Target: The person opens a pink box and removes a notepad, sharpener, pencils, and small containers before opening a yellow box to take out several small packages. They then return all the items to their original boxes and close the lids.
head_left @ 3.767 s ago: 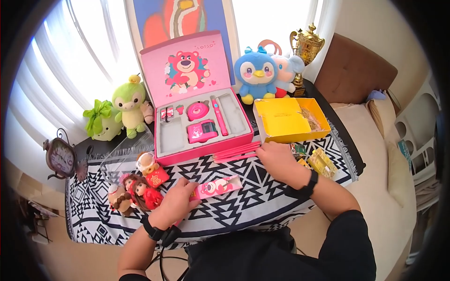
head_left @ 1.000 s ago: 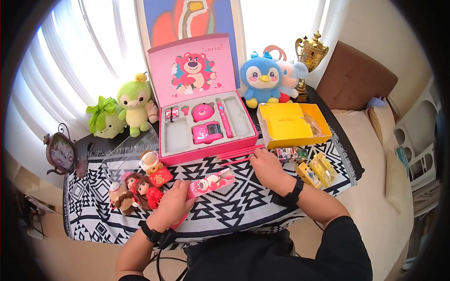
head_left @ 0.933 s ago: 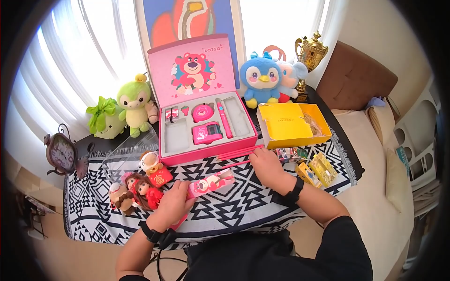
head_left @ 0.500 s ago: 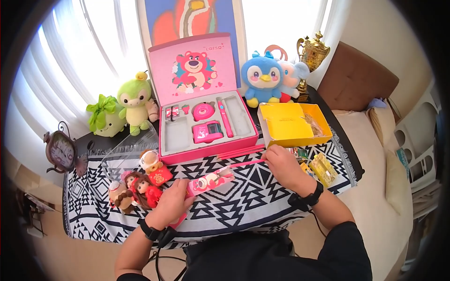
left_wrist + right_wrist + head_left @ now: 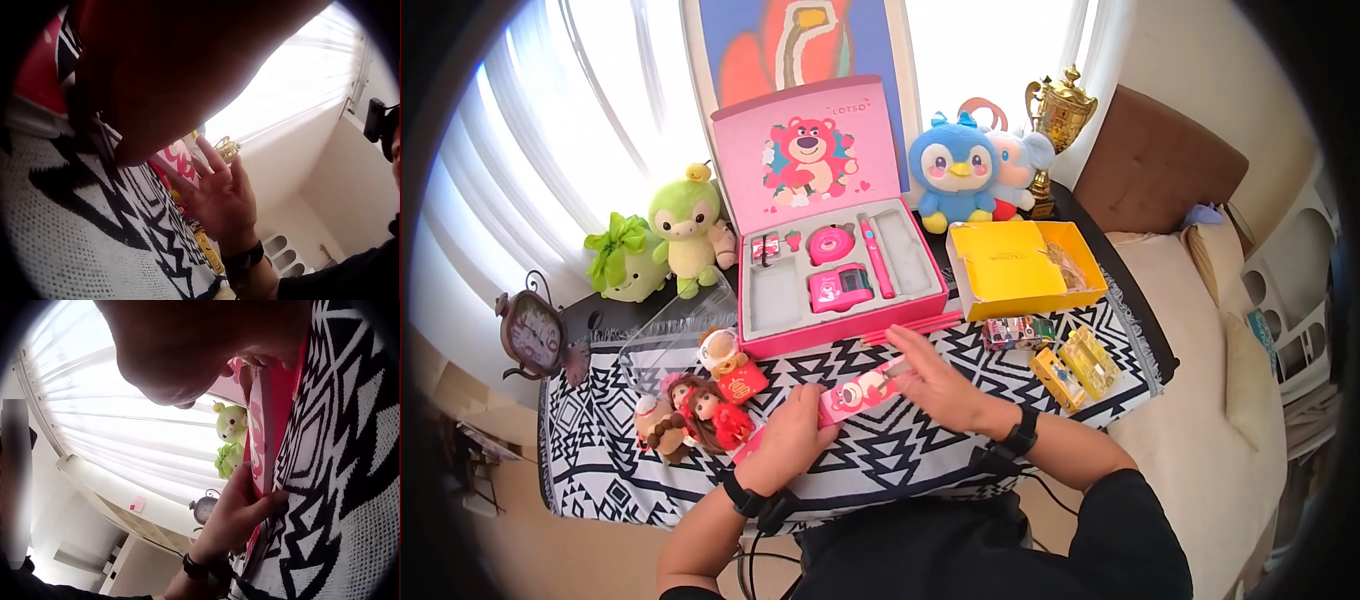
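Observation:
My left hand (image 5: 800, 435) grips a narrow pink bear-print carton (image 5: 860, 393) low over the cloth; the left wrist view shows that hand only as a dark shape. At the carton's right end is my right hand (image 5: 945, 390), its fingers extended, and in the left wrist view the same hand (image 5: 228, 203) has its fingers raised and spread. The right wrist view shows the left hand (image 5: 231, 519) pinching the carton (image 5: 259, 437) between thumb and fingers. Several pink pencils (image 5: 935, 321) lie behind the right hand, partly hidden by it.
Behind stands the open pink gift box (image 5: 840, 329), with a yellow box (image 5: 1000, 297) to its right. Dolls (image 5: 710, 415) and a clear plastic cover (image 5: 650, 345) are at left; small toy packs (image 5: 1090, 362) lie at right. Plush toys (image 5: 955, 170) and a trophy (image 5: 1060, 115) line the back.
My right hand has moved left from the pencils to the carton's end and its fingers have straightened. The pencil it pinched no longer shows. The left hand and carton have shifted slightly right.

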Motion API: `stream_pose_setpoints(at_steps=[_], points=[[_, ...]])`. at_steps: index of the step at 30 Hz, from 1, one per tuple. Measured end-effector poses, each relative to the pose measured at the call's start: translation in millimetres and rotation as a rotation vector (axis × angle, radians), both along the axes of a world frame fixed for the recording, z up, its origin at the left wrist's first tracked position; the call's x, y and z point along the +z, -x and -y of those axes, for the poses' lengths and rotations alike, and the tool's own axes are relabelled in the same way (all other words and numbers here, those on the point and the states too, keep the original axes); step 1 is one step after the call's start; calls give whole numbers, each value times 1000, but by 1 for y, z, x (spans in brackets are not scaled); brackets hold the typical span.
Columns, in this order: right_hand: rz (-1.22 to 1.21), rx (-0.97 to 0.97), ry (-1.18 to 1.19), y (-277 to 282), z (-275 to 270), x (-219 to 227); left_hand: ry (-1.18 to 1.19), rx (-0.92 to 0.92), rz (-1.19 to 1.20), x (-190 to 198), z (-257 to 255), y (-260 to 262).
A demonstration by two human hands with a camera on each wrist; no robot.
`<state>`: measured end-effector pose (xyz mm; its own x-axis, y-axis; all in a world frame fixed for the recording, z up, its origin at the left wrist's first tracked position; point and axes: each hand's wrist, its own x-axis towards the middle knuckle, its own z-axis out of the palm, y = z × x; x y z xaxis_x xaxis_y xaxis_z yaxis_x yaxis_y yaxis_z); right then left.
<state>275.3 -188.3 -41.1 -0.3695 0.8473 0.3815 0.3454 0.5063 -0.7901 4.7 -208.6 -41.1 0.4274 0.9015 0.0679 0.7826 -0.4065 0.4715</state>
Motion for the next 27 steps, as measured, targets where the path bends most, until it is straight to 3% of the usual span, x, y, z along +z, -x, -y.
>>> stream_pose_setpoints(at_steps=[3,6,9,13,15,19,21,25,27], points=[[157,-79,-8,-16,-15,7,-15,31,15,1,1,11],[526,-151,-307,-24,-30,-14,23,69,7,5,2,14],[744,-120,-261,-28,-22,-9,36,83,-8,10,3,15],[657,-261,-350,-30,-26,-12,28,61,-21,7,5,18],[872,-181,-309,-37,-28,-12,29,57,-20,8,5,18],[858,-199,-246,-39,-30,-7,54,60,-13,9,5,20],[687,-317,-311,-46,-28,6,72,69,-25,11,5,20],[525,-240,-365,-62,-17,29,71,52,-13,8,4,22],[557,-230,-370,-67,-13,29,73,47,-7,10,3,21]])
